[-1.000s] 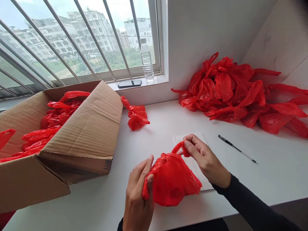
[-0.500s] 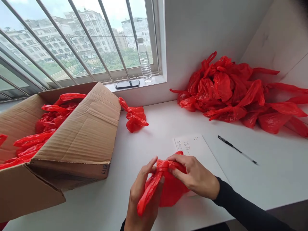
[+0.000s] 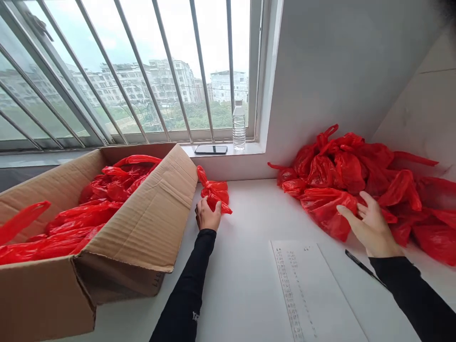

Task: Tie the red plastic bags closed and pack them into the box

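My left hand point(image 3: 208, 214) reaches to the small knotted red plastic bag point(image 3: 215, 189) beside the box, its fingers curled round the near end. How firm that hold is, the hand itself partly hides. At the right, my right hand point(image 3: 372, 230) has its thumb and fingers spread and holds nothing. Just left of its fingertips lies a red plastic bag point(image 3: 329, 211) at the front of a heap of red plastic bags point(image 3: 356, 164) against the wall.
An open cardboard box point(image 3: 142, 213) with several red bags inside stands at the left. A written sheet of paper point(image 3: 313, 289) and a black pen point(image 3: 363, 267) lie on the white table point(image 3: 245, 266). The windowsill bears a phone point(image 3: 211, 149) and a clear bottle point(image 3: 239, 126).
The red bag that both hands held over the paper is out of them; a bag now lies at the heap's front. My left hand moved forward to the small bag, my right hand to the heap.
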### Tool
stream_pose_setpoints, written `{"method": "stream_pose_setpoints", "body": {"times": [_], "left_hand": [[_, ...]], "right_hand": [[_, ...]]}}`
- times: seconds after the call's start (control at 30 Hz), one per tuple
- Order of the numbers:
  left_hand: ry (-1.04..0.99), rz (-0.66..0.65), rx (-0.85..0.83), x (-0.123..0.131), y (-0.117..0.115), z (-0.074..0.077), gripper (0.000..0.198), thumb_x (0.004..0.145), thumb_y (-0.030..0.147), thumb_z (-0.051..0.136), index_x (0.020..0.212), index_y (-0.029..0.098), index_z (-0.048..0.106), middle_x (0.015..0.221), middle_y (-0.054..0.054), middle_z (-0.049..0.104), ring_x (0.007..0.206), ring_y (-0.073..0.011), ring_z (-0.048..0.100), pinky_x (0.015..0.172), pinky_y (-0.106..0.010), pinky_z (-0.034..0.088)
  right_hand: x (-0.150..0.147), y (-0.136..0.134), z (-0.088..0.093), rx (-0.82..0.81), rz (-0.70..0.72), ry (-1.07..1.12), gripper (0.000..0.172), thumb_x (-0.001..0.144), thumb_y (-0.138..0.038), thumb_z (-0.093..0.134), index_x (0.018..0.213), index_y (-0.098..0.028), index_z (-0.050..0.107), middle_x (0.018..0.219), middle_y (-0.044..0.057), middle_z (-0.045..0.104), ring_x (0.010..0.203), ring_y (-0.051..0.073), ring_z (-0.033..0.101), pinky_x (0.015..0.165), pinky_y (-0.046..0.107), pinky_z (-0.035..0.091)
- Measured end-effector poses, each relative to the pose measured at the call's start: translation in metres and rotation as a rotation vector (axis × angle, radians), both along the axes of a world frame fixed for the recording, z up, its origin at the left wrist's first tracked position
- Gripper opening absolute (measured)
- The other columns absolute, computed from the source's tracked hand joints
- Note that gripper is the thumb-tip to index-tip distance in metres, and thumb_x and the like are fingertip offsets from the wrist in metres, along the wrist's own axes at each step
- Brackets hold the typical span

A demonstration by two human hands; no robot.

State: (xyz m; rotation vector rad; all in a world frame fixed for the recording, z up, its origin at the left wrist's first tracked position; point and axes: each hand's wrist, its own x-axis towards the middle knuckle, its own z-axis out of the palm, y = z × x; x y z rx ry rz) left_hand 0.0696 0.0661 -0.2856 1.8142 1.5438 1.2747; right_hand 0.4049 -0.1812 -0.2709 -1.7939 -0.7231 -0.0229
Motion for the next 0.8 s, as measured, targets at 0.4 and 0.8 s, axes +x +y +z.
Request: {"method": "stream_pose_setpoints", "body": {"times": [0.4, 0.8], "left_hand": [[0.065, -0.508, -0.069, -0.024, -0.109, 0.008, 0.016, 0.090, 0.024, 0.043, 0.075, 0.023, 0.051, 0.071, 0.004, 0.054, 0.068, -0.0157, 0.051, 0.067, -0.027, 0.041], [0.139, -0.561, -0.112, -0.082, -0.205, 0.021, 0.014, 0.097, 0.037, 0.056, 0.098, 0.025, 0.062, 0.114, -0.005, 0.068, 0.105, -0.0200, 0.064, 0.091, -0.031, 0.049]], "right_hand": [[-0.143, -0.004, 0.024, -0.047, 0.569, -0.295, 0.038, 0.101, -0.029, 0.047, 0.139, -0.030, 0.049, 0.137, 0.008, 0.057, 0.131, 0.027, 0.050, 0.110, 0.050, 0.043], [-0.185, -0.033, 0.024, -0.126, 0.783, -0.210, 0.012, 0.096, -0.014, 0.051, 0.094, -0.022, 0.060, 0.089, 0.005, 0.065, 0.086, 0.022, 0.056, 0.079, 0.039, 0.048]]}}
